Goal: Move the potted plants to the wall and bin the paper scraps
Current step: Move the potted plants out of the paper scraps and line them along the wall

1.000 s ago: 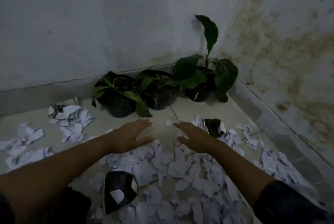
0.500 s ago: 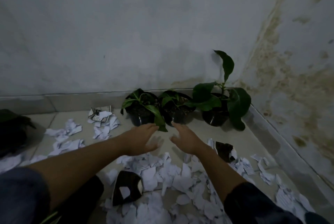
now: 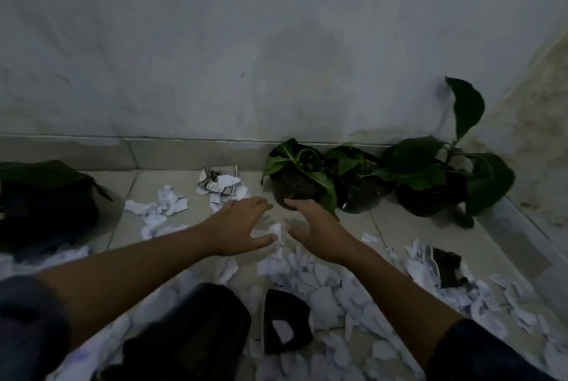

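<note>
My left hand (image 3: 242,224) and my right hand (image 3: 313,227) reach out side by side over the tiled floor (image 3: 399,227), palms turned toward each other, fingers straight and holding nothing. My right fingertips (image 3: 290,203) sit just in front of the nearest black pot (image 3: 295,188); I cannot tell whether they touch it. Three potted plants (image 3: 362,177) stand in a row against the wall (image 3: 276,58), close together, the right one near the corner with a tall leaf (image 3: 465,104) rising above the rest. Torn paper scraps (image 3: 319,279) lie thick on the floor under my forearms, with smaller heaps further left and right. A dark broken piece (image 3: 285,328) lies among the scraps between my arms, and another (image 3: 447,267) to the right. A dark bag (image 3: 46,196) sits at the left edge.
</note>
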Demonstrator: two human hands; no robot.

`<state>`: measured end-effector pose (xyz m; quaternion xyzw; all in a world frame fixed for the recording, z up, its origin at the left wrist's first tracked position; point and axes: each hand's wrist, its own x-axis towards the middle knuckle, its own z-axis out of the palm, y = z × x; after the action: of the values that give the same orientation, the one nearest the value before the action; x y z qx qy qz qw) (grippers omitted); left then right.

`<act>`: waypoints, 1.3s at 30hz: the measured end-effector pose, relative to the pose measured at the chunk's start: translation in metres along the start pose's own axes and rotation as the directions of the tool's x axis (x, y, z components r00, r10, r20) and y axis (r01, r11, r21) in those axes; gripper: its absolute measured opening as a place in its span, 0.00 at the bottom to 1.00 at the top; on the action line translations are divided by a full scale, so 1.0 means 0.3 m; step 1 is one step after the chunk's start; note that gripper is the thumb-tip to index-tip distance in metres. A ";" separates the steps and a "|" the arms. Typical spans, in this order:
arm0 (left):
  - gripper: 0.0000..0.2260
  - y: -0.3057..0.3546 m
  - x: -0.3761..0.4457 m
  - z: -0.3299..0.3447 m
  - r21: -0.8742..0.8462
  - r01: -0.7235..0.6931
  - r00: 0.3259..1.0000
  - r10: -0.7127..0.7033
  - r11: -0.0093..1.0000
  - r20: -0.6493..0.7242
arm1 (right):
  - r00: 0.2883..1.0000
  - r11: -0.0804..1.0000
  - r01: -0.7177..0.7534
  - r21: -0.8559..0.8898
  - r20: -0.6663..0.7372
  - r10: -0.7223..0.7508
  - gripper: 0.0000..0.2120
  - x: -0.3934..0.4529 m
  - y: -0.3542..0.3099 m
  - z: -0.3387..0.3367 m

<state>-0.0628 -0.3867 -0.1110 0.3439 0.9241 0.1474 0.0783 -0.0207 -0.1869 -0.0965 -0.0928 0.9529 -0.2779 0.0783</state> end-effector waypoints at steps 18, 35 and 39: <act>0.62 -0.742 0.280 0.068 -0.079 -0.048 0.997 0.052 0.996 0.048 | 0.944 0.946 -0.322 0.026 0.084 0.319 0.43 0.682 -0.162 0.356; 0.42 -0.774 0.141 0.173 -0.378 -0.232 0.972 0.232 0.896 -0.048 | 0.938 0.950 -0.299 0.090 0.212 0.275 0.35 0.498 -0.220 0.463; 0.35 -0.744 0.069 0.158 -0.383 -0.357 0.928 0.369 0.852 -0.044 | 0.912 0.919 -0.344 0.194 0.301 0.278 0.36 0.411 -0.233 0.473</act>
<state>-0.2034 -0.5235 -0.2294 0.4923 0.7940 0.3324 0.1296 -0.1026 -0.3451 -0.1889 0.0347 0.8948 -0.3610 0.2602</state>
